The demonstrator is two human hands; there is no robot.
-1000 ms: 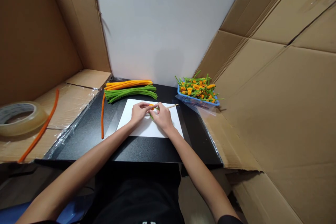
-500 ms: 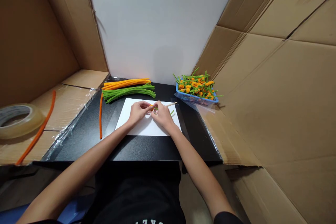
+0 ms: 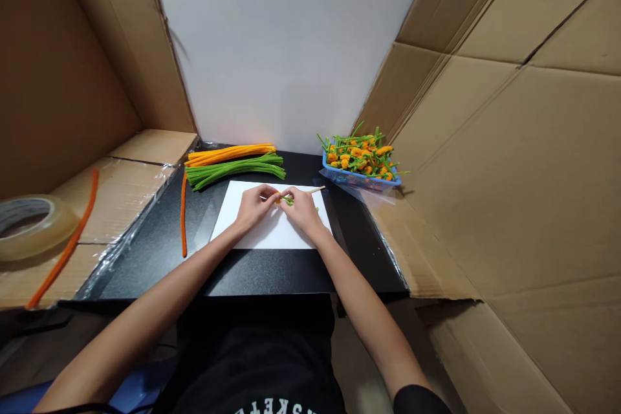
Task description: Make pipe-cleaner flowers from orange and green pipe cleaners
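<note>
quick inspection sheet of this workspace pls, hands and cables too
surface: black table with a white sheet lying on it
work things: small orange-and-green piece held above the sheet; orange stems and green stems bundled at back left; blue basket at back right, heaped with orange-and-green bits
clutter: tape roll and orange strip at far left; pale stick by the right hand
left hand: pinched on the piece's orange end
right hand: pinched at its green part
cables: dark curved strip at lower left, too unclear to call
surroundings: pale wall behind, cardboard panels both sides
</note>
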